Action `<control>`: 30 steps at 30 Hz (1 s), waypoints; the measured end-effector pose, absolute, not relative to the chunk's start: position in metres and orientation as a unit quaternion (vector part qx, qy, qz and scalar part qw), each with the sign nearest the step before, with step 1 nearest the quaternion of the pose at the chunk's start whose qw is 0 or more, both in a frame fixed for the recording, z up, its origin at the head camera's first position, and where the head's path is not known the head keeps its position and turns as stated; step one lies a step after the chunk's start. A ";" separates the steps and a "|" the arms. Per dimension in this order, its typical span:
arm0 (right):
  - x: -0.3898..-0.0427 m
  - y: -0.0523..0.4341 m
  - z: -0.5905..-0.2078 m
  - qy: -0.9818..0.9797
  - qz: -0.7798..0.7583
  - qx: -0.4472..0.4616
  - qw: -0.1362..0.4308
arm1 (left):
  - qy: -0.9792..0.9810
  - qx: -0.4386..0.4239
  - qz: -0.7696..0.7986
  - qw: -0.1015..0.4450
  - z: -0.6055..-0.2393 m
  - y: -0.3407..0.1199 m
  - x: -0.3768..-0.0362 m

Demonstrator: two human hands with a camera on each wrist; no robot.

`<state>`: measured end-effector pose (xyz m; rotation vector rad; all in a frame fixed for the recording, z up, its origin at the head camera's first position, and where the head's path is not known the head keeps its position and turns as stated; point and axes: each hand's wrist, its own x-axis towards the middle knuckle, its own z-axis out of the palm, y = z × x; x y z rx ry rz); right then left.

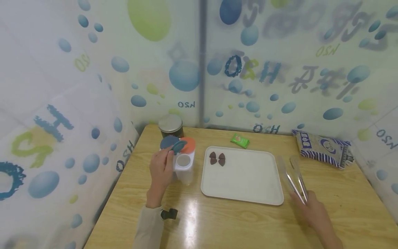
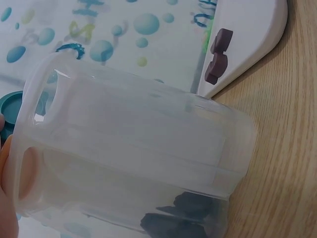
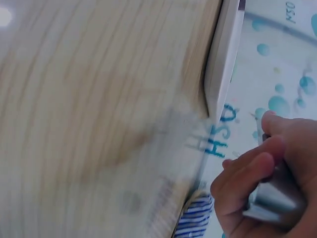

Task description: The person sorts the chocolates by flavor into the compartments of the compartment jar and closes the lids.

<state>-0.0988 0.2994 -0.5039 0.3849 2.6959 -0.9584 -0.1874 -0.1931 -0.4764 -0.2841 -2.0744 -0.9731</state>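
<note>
At the clear storage container (image 1: 186, 175), my left hand (image 1: 161, 167) pinches a raised teal lid (image 1: 179, 147) between thumb and fingers. One round mouth below it stands uncovered; blue (image 1: 169, 141) and orange (image 1: 189, 145) lids cover others. The left wrist view shows dark pieces (image 2: 190, 208) low inside the container. My right hand (image 1: 314, 211) grips metal tongs (image 1: 299, 183), their arms spread apart with nothing between the tips. Between the hands lies a white tray (image 1: 248, 180), with several brown, chocolate-like pieces (image 1: 221, 159) near its far left corner.
Behind the container stands a round tin (image 1: 170, 123) with a silver lid. A small green packet (image 1: 239, 140) lies beyond the tray. A blue-striped bag (image 1: 323, 148) rests at the back right. Printed panels rise along the wooden table's (image 1: 236, 224) back and sides.
</note>
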 end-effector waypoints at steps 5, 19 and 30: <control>-0.102 0.271 -0.507 0.933 -0.321 0.113 0.119 | -0.823 -0.113 -0.384 0.404 -0.478 -0.193 -0.188; -0.110 0.204 -0.521 0.940 -0.325 0.041 0.095 | -0.821 -0.117 -0.387 0.402 -0.476 -0.194 -0.187; -0.124 0.169 -0.510 0.948 -0.300 0.000 0.105 | -0.824 -0.112 -0.385 0.401 -0.475 -0.194 -0.186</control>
